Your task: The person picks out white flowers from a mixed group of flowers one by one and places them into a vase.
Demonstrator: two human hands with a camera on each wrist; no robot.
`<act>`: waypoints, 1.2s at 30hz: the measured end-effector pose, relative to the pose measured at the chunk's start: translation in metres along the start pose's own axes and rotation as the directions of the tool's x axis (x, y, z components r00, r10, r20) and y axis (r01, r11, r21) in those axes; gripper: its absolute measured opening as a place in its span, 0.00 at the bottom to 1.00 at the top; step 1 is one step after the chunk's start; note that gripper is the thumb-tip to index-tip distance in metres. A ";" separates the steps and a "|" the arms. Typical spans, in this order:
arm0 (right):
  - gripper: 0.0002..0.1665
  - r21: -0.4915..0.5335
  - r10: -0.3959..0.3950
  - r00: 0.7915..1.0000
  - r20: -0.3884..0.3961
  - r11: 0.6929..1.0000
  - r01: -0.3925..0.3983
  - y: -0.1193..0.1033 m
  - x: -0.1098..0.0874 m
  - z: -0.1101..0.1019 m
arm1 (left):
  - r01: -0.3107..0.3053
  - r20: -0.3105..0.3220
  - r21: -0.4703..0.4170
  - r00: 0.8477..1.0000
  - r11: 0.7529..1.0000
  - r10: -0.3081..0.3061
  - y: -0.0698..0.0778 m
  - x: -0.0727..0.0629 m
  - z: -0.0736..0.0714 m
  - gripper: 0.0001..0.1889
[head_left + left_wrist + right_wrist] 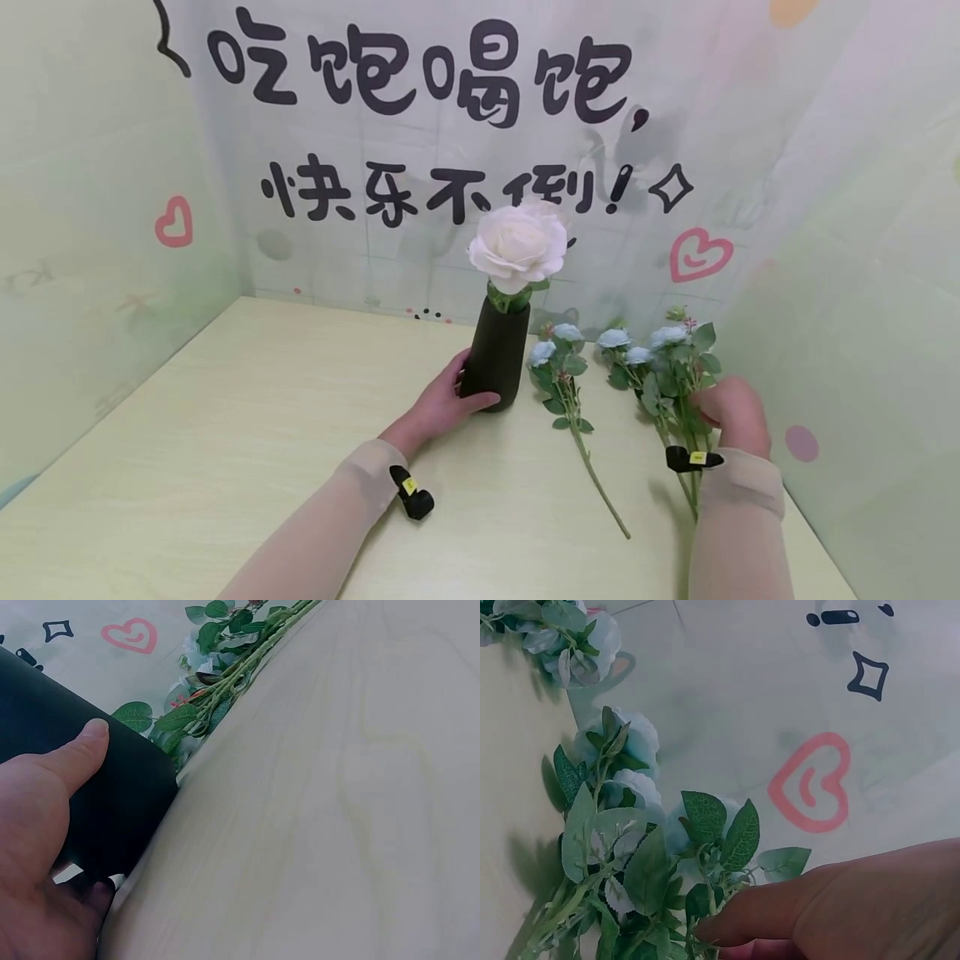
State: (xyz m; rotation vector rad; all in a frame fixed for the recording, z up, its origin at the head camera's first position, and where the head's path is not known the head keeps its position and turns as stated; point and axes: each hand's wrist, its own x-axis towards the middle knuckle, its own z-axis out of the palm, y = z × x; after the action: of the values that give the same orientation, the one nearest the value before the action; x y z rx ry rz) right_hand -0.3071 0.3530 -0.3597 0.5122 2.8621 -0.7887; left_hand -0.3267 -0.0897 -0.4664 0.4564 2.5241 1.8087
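Observation:
A dark, tapered vase stands on the table with a large white rose in its mouth. My left hand grips the lower part of this vase; in the left wrist view the thumb lies along the vase's side. To the right, my right hand pinches a stem among the blue flower sprays. In the right wrist view, green leaves crowd around the fingertips and partly hide the pinched stem. Another blue flower spray lies between the vase and those sprays.
The pale wood-patterned table runs back to a printed backdrop with black writing and pink hearts. Side panels rise along both edges. A small black device is strapped at each wrist.

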 end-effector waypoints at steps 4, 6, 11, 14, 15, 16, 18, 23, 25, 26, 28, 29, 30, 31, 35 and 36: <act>0.27 -0.018 -0.020 0.999 -0.030 1.000 0.020 -0.003 -0.003 -0.004 | 0.001 0.001 0.007 1.000 1.000 -0.001 -0.001 0.001 0.000 0.47; 0.25 -0.023 -0.035 0.998 -0.048 0.999 0.034 -0.004 -0.005 -0.007 | 0.001 0.001 0.011 1.000 1.000 -0.001 0.000 0.001 -0.001 0.47; 0.24 -0.034 -0.066 0.994 -0.091 0.997 0.063 -0.008 -0.009 -0.015 | 0.002 0.005 0.017 1.000 1.000 -0.002 0.002 0.000 -0.002 0.47; 0.24 -0.025 -0.083 0.990 -0.109 0.996 0.081 -0.011 -0.010 -0.021 | 0.001 0.007 0.013 1.000 1.000 -0.001 0.002 0.000 -0.002 0.47; 0.23 -0.015 -0.086 0.990 -0.116 0.996 0.085 -0.012 -0.011 -0.022 | 0.002 0.008 0.012 1.000 1.000 -0.002 0.003 0.000 -0.002 0.47; 0.21 -0.002 -0.093 0.988 -0.124 0.996 0.093 -0.013 -0.012 -0.024 | 0.001 0.008 0.009 1.000 1.000 -0.001 0.003 0.000 -0.002 0.47; 0.20 0.026 -0.107 0.984 -0.142 0.993 0.112 -0.016 -0.015 -0.026 | 0.002 0.007 0.005 1.000 1.000 -0.002 0.003 0.000 -0.002 0.47; 0.29 0.087 -0.157 0.970 -0.188 0.981 0.176 -0.027 -0.025 -0.030 | 0.011 0.007 0.000 1.000 1.000 -0.011 0.004 0.000 -0.002 0.46; 0.30 0.107 -0.172 0.966 -0.195 0.975 0.195 -0.032 -0.029 -0.031 | 0.012 0.008 -0.002 1.000 1.000 -0.012 0.004 0.000 -0.003 0.46; 0.30 0.119 -0.178 0.965 -0.194 0.972 0.203 -0.034 -0.030 -0.031 | 0.012 0.007 -0.001 1.000 1.000 -0.012 0.004 0.000 -0.003 0.46; 0.31 0.134 -0.189 0.963 -0.191 0.967 0.216 -0.038 -0.033 -0.032 | 0.012 0.009 -0.003 1.000 1.000 -0.012 0.005 -0.001 -0.003 0.46; 0.30 0.139 -0.194 0.963 -0.189 0.965 0.221 -0.040 -0.034 -0.032 | 0.011 0.009 -0.004 1.000 1.000 -0.011 0.005 -0.001 -0.003 0.46; 0.30 0.138 -0.202 0.961 -0.189 0.963 0.230 -0.041 -0.034 -0.031 | 0.011 0.009 -0.004 1.000 1.000 -0.011 0.005 -0.001 -0.003 0.46; 0.29 0.142 -0.210 0.960 -0.187 0.961 0.238 -0.043 -0.035 -0.031 | 0.011 0.010 -0.004 1.000 1.000 -0.011 0.005 -0.001 -0.003 0.46; 0.27 0.130 -0.260 0.949 -0.177 0.950 0.284 -0.049 -0.034 -0.027 | 0.011 0.012 0.001 1.000 1.000 -0.011 0.005 -0.001 -0.002 0.47; 0.26 0.118 -0.277 0.945 -0.173 0.947 0.299 -0.050 -0.034 -0.026 | 0.010 0.012 0.002 1.000 1.000 -0.010 0.005 -0.001 -0.002 0.47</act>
State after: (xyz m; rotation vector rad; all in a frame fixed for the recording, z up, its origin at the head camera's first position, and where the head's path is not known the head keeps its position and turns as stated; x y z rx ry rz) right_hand -0.2939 0.3164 -0.3067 0.1734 3.0838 -1.0496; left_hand -0.3249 -0.0908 -0.4612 0.4518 2.5164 1.7942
